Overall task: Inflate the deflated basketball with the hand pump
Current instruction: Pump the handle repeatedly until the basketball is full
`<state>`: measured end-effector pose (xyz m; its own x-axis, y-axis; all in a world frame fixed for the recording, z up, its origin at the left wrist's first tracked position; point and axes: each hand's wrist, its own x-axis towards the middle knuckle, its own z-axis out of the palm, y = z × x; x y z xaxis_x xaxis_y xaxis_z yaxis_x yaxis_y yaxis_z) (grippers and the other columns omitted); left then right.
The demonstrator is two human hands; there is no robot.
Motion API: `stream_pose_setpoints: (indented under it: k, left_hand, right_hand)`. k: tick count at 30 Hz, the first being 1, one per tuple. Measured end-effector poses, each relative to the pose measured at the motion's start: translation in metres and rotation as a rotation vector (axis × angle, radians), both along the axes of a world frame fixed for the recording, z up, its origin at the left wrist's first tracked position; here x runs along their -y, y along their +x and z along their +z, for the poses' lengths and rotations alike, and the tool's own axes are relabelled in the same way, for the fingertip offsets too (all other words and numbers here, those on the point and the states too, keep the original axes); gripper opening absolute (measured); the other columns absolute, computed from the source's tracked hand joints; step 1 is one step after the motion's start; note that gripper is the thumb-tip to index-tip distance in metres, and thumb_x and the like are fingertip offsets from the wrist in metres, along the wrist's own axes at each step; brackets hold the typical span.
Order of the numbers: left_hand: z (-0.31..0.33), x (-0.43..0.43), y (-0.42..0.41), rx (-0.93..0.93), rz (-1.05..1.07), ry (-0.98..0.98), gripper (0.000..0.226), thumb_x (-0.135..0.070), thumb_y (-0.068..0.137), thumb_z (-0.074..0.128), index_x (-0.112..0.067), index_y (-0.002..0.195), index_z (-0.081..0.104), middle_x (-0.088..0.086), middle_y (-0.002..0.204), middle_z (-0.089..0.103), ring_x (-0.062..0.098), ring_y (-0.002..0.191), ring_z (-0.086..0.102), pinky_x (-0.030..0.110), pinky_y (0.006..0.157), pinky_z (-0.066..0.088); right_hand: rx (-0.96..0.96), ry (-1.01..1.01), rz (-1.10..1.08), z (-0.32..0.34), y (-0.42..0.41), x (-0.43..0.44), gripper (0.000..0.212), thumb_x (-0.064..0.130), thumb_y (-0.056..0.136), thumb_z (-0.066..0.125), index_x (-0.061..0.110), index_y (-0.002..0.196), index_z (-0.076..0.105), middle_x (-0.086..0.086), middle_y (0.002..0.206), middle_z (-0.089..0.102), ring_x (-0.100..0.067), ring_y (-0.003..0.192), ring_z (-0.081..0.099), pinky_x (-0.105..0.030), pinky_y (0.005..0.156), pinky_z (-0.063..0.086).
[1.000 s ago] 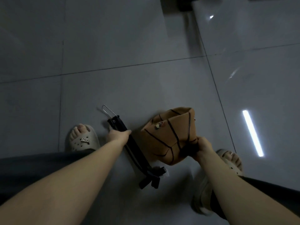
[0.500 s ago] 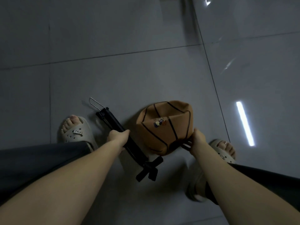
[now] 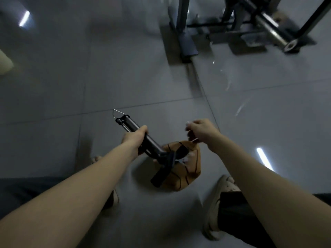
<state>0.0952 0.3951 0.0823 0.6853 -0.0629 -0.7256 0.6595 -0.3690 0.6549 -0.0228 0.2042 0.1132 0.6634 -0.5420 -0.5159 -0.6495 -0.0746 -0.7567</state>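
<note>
Got my left hand (image 3: 135, 138) wrapped round the pump (image 3: 141, 138) barrel to keep it handy. My right hand (image 3: 201, 132) is pinching the floppy basketball (image 3: 186, 169) by its top edge, dangling low between my feet, probably hunting for the valve.

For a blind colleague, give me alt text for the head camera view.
A person's left hand grips a black pump while the right hand pinches the top of a limp, deflated basketball above a grey tiled floor.
</note>
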Motion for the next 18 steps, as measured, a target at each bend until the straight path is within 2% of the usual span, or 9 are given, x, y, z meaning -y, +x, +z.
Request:
stream_pose_setpoints:
  k: [2,4,6,8,9,11,14,16,18]
  left_hand:
    - [0.023,0.025,-0.002,-0.006,0.022,-0.092,0.017,-0.027,0.08,0.069,-0.015,0.086,0.059,0.005,0.079,0.063,0.018,0.063,0.061,0.024,0.05,0.046]
    - [0.038,0.052,-0.009,-0.039,0.03,-0.168,0.022,-0.027,0.078,0.07,-0.013,0.093,0.061,0.007,0.086,0.067,0.02,0.071,0.065,0.026,0.052,0.049]
    - [0.046,0.079,-0.019,-0.081,0.035,-0.224,0.031,-0.028,0.078,0.071,-0.011,0.102,0.061,0.009,0.096,0.068,0.023,0.08,0.066,0.028,0.052,0.05]
    - [0.049,0.106,-0.032,-0.149,0.045,-0.275,0.035,-0.027,0.079,0.07,-0.01,0.108,0.06,0.011,0.099,0.067,0.025,0.083,0.067,0.03,0.054,0.052]
    - [0.049,0.118,-0.038,-0.188,0.065,-0.301,0.034,-0.025,0.081,0.07,-0.009,0.109,0.059,0.011,0.097,0.067,0.025,0.082,0.067,0.032,0.056,0.054]
    - [0.054,0.143,-0.05,-0.254,0.12,-0.359,0.029,-0.022,0.087,0.071,-0.008,0.109,0.059,0.012,0.091,0.066,0.025,0.078,0.068,0.034,0.057,0.055]
    - [0.063,0.177,-0.066,-0.316,0.148,-0.418,0.031,-0.024,0.094,0.069,-0.005,0.116,0.059,0.013,0.092,0.066,0.025,0.078,0.068,0.036,0.063,0.058]
    - [0.066,0.194,-0.073,-0.321,0.034,-0.424,0.035,-0.029,0.093,0.069,-0.005,0.118,0.062,0.014,0.099,0.069,0.026,0.086,0.07,0.041,0.074,0.062]
    - [0.067,0.205,-0.078,-0.332,-0.079,-0.446,0.037,-0.033,0.093,0.069,-0.006,0.118,0.065,0.016,0.106,0.071,0.031,0.091,0.073,0.047,0.075,0.062]
  right_hand:
    - [-0.015,0.054,0.208,0.044,-0.007,-0.001,0.042,0.041,0.101,0.047,0.004,0.1,0.067,-0.012,0.093,0.069,-0.028,0.084,0.069,-0.039,0.075,0.056]
    - [-0.004,0.151,0.244,0.081,-0.025,0.013,0.05,0.052,0.1,0.042,0.009,0.11,0.066,-0.014,0.103,0.072,-0.032,0.097,0.069,-0.041,0.086,0.054]
    - [0.013,0.301,0.174,0.107,-0.05,0.036,0.059,0.06,0.096,0.04,0.01,0.117,0.064,-0.015,0.108,0.072,-0.032,0.098,0.069,-0.037,0.08,0.054]
    - [0.062,0.422,0.067,0.119,-0.076,0.058,0.061,0.063,0.09,0.049,0.011,0.12,0.064,-0.014,0.113,0.071,-0.025,0.083,0.068,-0.031,0.067,0.049]
    - [0.096,0.461,0.017,0.121,-0.086,0.065,0.06,0.06,0.086,0.057,0.011,0.12,0.065,-0.013,0.114,0.069,-0.022,0.077,0.062,-0.031,0.066,0.045]
    - [0.146,0.521,-0.04,0.119,-0.1,0.078,0.054,0.042,0.081,0.072,0.009,0.122,0.065,-0.012,0.112,0.066,-0.024,0.082,0.055,-0.034,0.074,0.042]
    - [0.156,0.531,-0.073,0.111,-0.099,0.088,0.039,0.019,0.091,0.065,0.007,0.127,0.059,-0.02,0.121,0.065,-0.034,0.103,0.066,-0.044,0.089,0.054]
    - [0.174,0.482,-0.125,0.107,-0.091,0.096,0.034,0.014,0.092,0.063,0.009,0.125,0.06,-0.023,0.122,0.063,-0.036,0.102,0.068,-0.046,0.086,0.057]
    - [0.19,0.459,-0.159,0.105,-0.085,0.106,0.032,0.012,0.091,0.063,0.01,0.123,0.06,-0.024,0.118,0.065,-0.036,0.1,0.069,-0.045,0.083,0.058]
